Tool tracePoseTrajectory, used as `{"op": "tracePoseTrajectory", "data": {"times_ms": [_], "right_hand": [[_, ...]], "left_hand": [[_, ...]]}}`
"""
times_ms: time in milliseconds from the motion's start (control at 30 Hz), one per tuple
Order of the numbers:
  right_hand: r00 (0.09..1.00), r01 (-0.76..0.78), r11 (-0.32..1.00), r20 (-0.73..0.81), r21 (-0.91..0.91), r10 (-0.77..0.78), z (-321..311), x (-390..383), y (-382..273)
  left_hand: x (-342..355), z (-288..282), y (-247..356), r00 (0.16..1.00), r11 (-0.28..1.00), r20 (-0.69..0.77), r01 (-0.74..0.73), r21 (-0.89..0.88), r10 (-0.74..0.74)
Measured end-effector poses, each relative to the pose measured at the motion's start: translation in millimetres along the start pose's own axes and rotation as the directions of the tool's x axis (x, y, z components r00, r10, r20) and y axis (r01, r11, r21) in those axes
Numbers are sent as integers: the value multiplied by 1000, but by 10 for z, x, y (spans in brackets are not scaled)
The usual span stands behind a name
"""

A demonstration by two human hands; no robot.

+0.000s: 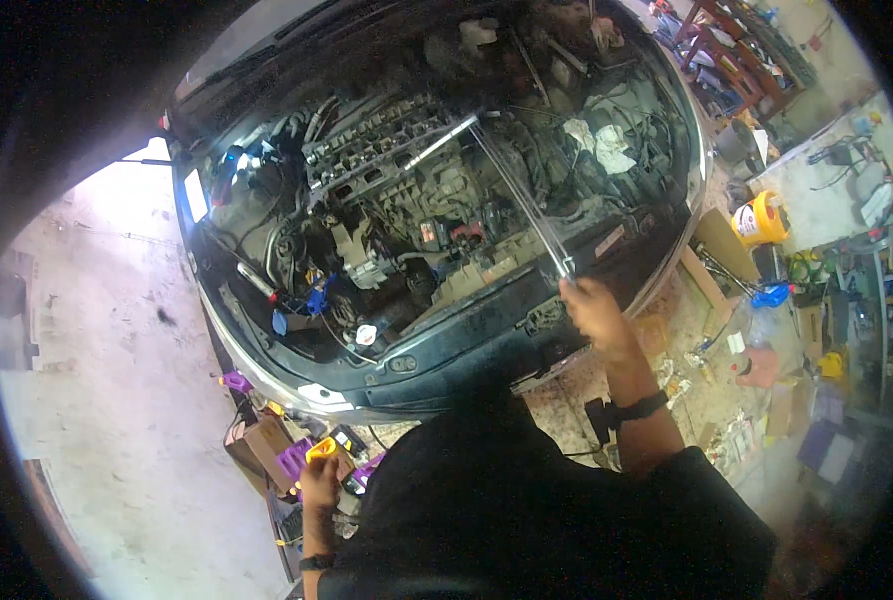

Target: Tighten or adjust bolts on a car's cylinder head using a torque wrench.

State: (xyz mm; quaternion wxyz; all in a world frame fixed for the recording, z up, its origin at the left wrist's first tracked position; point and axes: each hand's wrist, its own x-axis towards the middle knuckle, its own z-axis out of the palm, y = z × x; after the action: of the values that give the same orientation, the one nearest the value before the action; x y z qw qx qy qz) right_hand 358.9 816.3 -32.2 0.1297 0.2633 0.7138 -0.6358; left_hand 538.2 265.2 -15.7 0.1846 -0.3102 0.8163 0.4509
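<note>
Engine bay fills the upper middle of the frame, and the engine sits at its centre, its upper part uncovered. A long wrench slants across it, from just right of the frame's middle up to a bright extension, which runs down leftward over the engine. The step in hand looks like turning a fastener on the engine; blur hides where the extension ends. The next move seems to call for a steady pull with the extension kept in line.

The right hand, right of centre, has its fingers wrapped round the wrench's near end. The left hand, lower left, has its fingers curled; I cannot tell whether they pinch the yellow piece just above them.

As for containers, an open carton stands at the right with thin, dark items by its edge, too unclear to name. Above it is a yellow bucket, contents unreadable. Smaller still, a purple bottle stands near the left hand, its inside hidden.
</note>
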Motion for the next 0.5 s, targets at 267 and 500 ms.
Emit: {"op": "tracePoseTrajectory", "data": {"times_ms": [267,500], "right_hand": [[980,-168,980,-130,-103,154,620,-941,430],[949,-238,955,-169,175,267,1344,-1904,563]], "left_hand": [[-85,-333,1578,762,732,39,-635,247,647],[-599,-1156,2243,-7,-26,170,-993,113,985]]}}
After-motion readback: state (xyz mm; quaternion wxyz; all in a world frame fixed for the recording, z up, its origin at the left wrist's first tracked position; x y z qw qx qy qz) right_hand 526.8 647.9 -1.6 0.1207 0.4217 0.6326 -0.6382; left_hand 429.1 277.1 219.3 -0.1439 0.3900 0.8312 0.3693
